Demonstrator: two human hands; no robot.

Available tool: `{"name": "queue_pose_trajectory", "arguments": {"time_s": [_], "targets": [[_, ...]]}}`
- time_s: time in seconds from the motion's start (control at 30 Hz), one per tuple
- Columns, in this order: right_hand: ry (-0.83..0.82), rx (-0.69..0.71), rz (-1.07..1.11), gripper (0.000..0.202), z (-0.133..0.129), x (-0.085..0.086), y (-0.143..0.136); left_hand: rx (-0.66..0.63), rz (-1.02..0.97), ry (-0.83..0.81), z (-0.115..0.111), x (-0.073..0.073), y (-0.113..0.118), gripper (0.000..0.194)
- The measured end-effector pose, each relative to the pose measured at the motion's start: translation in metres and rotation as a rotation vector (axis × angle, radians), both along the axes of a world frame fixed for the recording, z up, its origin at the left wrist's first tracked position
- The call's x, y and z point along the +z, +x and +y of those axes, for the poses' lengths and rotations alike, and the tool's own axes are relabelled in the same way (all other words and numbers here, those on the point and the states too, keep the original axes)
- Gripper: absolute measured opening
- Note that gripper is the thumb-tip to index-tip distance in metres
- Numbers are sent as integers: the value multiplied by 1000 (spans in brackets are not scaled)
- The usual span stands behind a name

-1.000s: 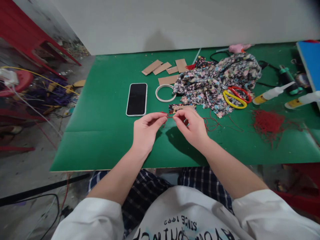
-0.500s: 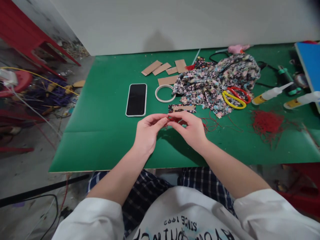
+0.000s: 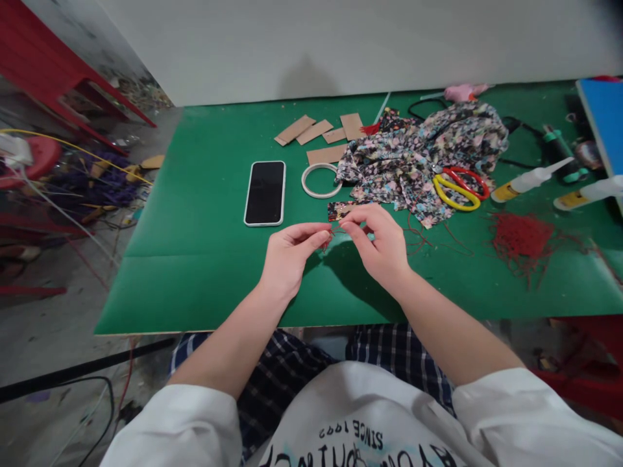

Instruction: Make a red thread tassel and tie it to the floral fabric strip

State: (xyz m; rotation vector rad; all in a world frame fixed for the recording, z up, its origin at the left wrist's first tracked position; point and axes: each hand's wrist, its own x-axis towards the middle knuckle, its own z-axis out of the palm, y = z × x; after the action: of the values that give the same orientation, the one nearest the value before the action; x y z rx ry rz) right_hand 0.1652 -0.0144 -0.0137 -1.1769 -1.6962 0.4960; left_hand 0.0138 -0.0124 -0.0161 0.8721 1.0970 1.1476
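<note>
Between the pinching fingertips of our left hand (image 3: 288,256) and right hand (image 3: 379,245) runs red thread (image 3: 335,229); we seem to be working it, likely needing even tension next.

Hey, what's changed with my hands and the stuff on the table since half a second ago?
Your right hand moved up and to the right, away from the left hand, and now hides more of the patterned strip. Red thread shows between the parted fingertips. The left hand barely moved; phone and tape roll stayed put.
</note>
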Motion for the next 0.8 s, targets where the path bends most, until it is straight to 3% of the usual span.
{"name": "queue_pose_trajectory", "arguments": {"time_s": [0.17, 0.33, 0.5, 0.8], "targets": [[-26, 28, 14, 14, 0, 0, 0, -77, 48, -3, 0, 0, 1, 15], [-217, 88, 82, 20, 3, -2, 2, -67, -137, -73, 2, 1, -1, 16], [-247, 137, 6, 14, 6, -6, 2, -37, -262, -172, 6, 1, -3, 20], [-388, 158, 204, 11, 4, -4, 0, -68, -453, -326, 8, -3, -5, 1]]}}
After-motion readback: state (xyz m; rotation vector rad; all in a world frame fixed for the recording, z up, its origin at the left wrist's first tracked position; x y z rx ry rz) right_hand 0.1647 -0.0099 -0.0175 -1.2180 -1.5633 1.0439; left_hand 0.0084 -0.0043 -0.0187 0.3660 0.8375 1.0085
